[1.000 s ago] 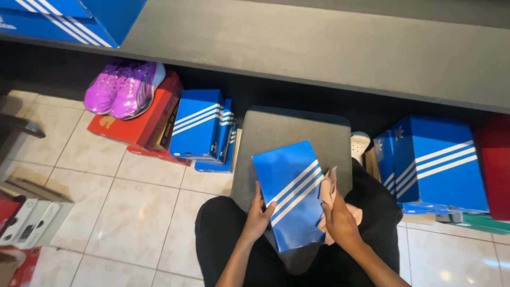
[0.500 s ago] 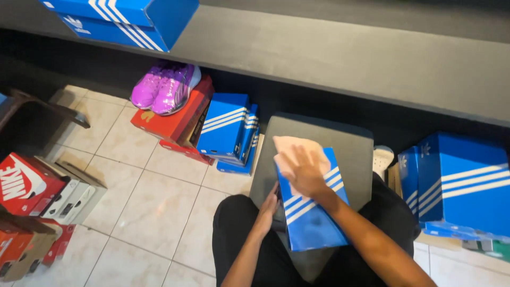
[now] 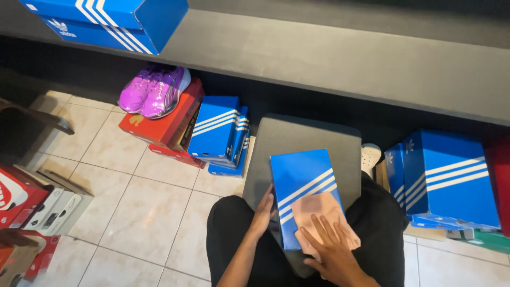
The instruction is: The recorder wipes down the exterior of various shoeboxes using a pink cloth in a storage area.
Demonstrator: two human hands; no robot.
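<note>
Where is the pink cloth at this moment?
In the head view, the pink cloth lies flat on the blue shoe box, low and right of centre, pressed under the right hand.
</note>
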